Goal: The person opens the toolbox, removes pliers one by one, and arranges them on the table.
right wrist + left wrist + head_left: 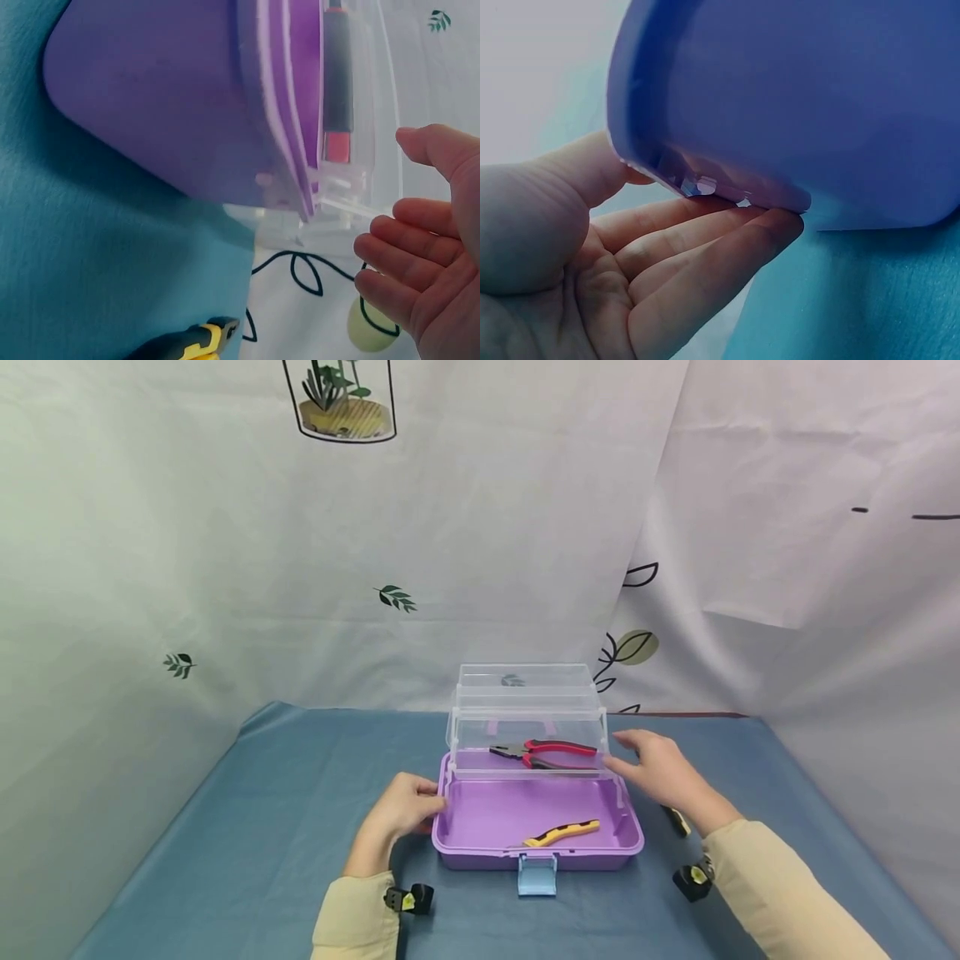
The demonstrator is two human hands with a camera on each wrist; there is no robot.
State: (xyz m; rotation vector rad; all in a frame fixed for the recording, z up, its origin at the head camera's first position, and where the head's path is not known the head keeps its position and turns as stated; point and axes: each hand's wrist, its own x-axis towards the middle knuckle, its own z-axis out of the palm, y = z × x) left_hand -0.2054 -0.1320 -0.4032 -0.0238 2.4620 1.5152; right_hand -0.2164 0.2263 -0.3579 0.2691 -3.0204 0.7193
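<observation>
Any shift of the clear tray (480, 773) seems best made slowly and level, so that the red-handled pliers (528, 748) lying in it stay put, with the purple toolbox (480, 862) braced on the tabletop (300, 827). The left grip (403, 806) pinches the toolbox's left edge between thumb and fingers; the right grip (663, 768) is loosely spread just beside the tray's right end.

A blue cloth (322, 793) is spread flat, and behind it and on both sides hangs a pale fabric (487, 510) with soft wrinkles. On this fabric there is printed a jar with plants (345, 417) at the top, cut by the upper edge of the head view, and lower a dark green sprig (396, 598). To the right are an olive-green leaf (637, 647) with black outlines, and short black strokes (936, 517) higher up.
</observation>
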